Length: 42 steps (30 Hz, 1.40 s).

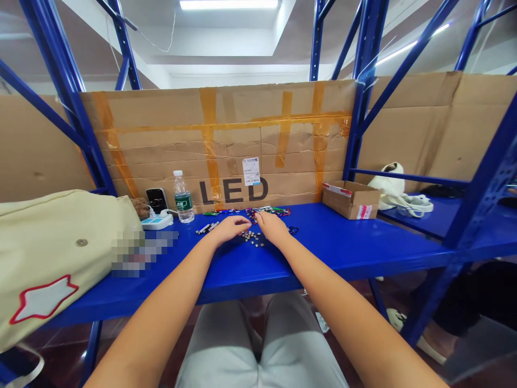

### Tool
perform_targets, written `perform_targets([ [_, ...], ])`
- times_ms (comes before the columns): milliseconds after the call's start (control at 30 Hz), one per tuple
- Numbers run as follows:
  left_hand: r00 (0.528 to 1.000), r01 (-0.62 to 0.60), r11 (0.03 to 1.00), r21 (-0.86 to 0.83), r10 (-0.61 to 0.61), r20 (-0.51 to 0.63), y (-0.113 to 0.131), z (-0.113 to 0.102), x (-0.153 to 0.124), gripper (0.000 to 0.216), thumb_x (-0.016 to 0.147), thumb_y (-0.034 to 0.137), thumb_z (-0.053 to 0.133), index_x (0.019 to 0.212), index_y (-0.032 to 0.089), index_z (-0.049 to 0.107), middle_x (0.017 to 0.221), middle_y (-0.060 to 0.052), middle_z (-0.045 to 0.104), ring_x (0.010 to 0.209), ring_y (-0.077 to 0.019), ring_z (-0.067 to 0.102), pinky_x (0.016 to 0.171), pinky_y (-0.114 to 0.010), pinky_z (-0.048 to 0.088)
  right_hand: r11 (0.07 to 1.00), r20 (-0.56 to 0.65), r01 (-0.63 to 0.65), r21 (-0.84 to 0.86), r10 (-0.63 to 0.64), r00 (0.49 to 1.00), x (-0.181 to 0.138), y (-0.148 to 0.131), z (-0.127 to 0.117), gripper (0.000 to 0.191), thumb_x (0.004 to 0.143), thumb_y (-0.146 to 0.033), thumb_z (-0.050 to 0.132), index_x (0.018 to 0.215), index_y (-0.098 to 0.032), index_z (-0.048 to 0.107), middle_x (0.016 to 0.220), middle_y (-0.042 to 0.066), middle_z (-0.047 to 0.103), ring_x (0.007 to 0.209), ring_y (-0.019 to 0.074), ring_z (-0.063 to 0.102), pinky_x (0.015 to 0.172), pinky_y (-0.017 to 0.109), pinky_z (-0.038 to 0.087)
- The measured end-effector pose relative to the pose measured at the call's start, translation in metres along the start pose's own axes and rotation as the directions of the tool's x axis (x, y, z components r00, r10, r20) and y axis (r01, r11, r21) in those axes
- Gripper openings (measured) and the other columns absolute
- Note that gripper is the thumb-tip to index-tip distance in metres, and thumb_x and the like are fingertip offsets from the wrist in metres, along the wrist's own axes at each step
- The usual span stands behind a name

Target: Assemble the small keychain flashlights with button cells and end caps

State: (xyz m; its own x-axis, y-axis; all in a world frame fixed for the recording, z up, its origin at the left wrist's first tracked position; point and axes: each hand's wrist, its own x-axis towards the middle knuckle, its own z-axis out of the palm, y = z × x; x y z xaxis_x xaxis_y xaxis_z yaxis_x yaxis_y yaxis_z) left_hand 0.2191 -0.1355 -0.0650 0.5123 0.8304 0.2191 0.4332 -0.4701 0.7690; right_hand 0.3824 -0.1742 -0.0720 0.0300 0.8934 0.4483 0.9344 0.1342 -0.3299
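My left hand (233, 227) is over the blue table, its fingers drawn together at the left edge of a scatter of small round silver discs (254, 240). Anything between its fingertips is too small to make out. Close by, my right hand (271, 225) reaches in with curled fingers at the front of a pile of small, shiny coloured pieces (264, 210). What it grips, if anything, is hidden. A few short silver-and-black cylinders (207, 227) lie left of my left hand. Beside my right wrist sits a small dark ring-shaped item (293, 230).
A water bottle (183, 198), a white power strip (157, 220) and a phone (156, 199) stand at the back left. A cream bag (68, 253) covers the table's left end. At right is an open cardboard box (350, 199); blue posts (359, 108) frame the table.
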Motion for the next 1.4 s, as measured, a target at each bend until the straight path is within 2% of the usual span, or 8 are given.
perform_targets([
  [133,0.983,-0.177,0.946,0.271,0.184,-0.001,-0.011,-0.004,0.005,0.019,0.071,0.028,0.062,0.085,0.019,0.07,0.094,-0.004,0.071,0.09,-0.0203,0.062,0.086,-0.03,0.045,1.0,0.01,0.015,-0.001,-0.015,1.0,0.002,0.007,0.004,0.039,0.098,-0.037,0.028,0.095,-0.018,0.062,0.098,0.01,0.068,0.089,0.0206,0.062,0.07,0.027,0.038],
  [333,0.98,-0.198,0.886,0.419,0.187,0.066,-0.012,-0.002,0.003,0.021,0.072,0.022,0.058,0.09,0.021,0.07,0.099,-0.002,0.071,0.095,-0.0208,0.063,0.09,-0.029,0.045,0.999,0.053,0.041,-0.002,-0.041,0.998,0.002,0.011,0.006,0.039,0.097,-0.037,0.03,0.095,-0.017,0.063,0.098,0.011,0.068,0.088,0.0216,0.062,0.07,0.028,0.039],
  [500,0.973,-0.21,0.862,0.461,0.232,0.01,-0.016,-0.007,0.007,0.027,0.075,0.017,0.053,0.095,0.02,0.07,0.105,-0.004,0.07,0.1,-0.0208,0.062,0.093,-0.03,0.043,1.0,0.049,0.029,0.003,-0.029,0.998,0.002,0.011,0.006,0.04,0.097,-0.038,0.029,0.095,-0.018,0.064,0.096,0.011,0.068,0.087,0.0217,0.062,0.071,0.028,0.04],
  [700,0.973,0.079,0.751,0.655,0.083,-0.213,-0.03,-0.034,0.008,0.028,0.076,0.023,0.054,0.1,0.019,0.068,0.106,-0.01,0.068,0.1,-0.0257,0.061,0.088,-0.034,0.045,0.999,0.026,-0.045,-0.02,0.046,0.999,0.002,0.014,-0.005,0.041,0.096,-0.038,0.029,0.096,-0.018,0.065,0.101,0.012,0.067,0.092,0.0226,0.061,0.075,0.03,0.042],
  [867,0.946,0.308,0.625,0.717,-0.119,-0.302,-0.044,-0.051,0.008,0.027,0.073,0.028,0.057,0.096,0.021,0.069,0.103,-0.008,0.07,0.096,-0.0252,0.063,0.082,-0.031,0.047,0.958,0.01,-0.274,-0.079,0.276,0.961,0.003,0.03,-0.022,0.04,0.093,-0.035,0.031,0.101,-0.017,0.066,0.106,0.014,0.066,0.097,0.0251,0.062,0.078,0.033,0.045],
  [967,0.94,0.328,0.62,0.713,-0.142,-0.309,-0.049,-0.052,0.009,0.025,0.073,0.03,0.057,0.093,0.022,0.069,0.099,-0.007,0.071,0.092,-0.0252,0.064,0.078,-0.031,0.048,0.929,0.081,-0.347,-0.129,0.359,0.93,0.002,0.04,-0.029,0.038,0.089,-0.031,0.036,0.103,-0.015,0.067,0.111,0.015,0.064,0.1,0.0269,0.061,0.08,0.034,0.045],
  [1200,0.928,0.359,0.6,0.715,-0.153,-0.339,-0.047,-0.049,0.01,0.028,0.075,0.035,0.055,0.096,0.022,0.068,0.094,-0.008,0.072,0.09,-0.0237,0.064,0.076,-0.028,0.047,0.961,0.212,-0.219,-0.168,0.253,0.944,-0.012,0.046,-0.033,0.033,0.081,-0.032,0.046,0.096,-0.015,0.069,0.1,0.015,0.068,0.093,0.0268,0.063,0.075,0.033,0.047],
  [1400,0.954,0.273,0.552,0.788,-0.047,-0.297,-0.021,-0.028,0.028,0.029,0.079,0.028,0.049,0.099,0.019,0.068,0.108,-0.013,0.067,0.103,-0.0287,0.06,0.086,-0.036,0.046,0.961,0.226,-0.218,-0.171,0.254,0.94,-0.022,0.047,-0.034,0.033,0.079,-0.036,0.049,0.096,-0.016,0.069,0.102,0.015,0.067,0.094,0.0285,0.063,0.074,0.035,0.047],
])
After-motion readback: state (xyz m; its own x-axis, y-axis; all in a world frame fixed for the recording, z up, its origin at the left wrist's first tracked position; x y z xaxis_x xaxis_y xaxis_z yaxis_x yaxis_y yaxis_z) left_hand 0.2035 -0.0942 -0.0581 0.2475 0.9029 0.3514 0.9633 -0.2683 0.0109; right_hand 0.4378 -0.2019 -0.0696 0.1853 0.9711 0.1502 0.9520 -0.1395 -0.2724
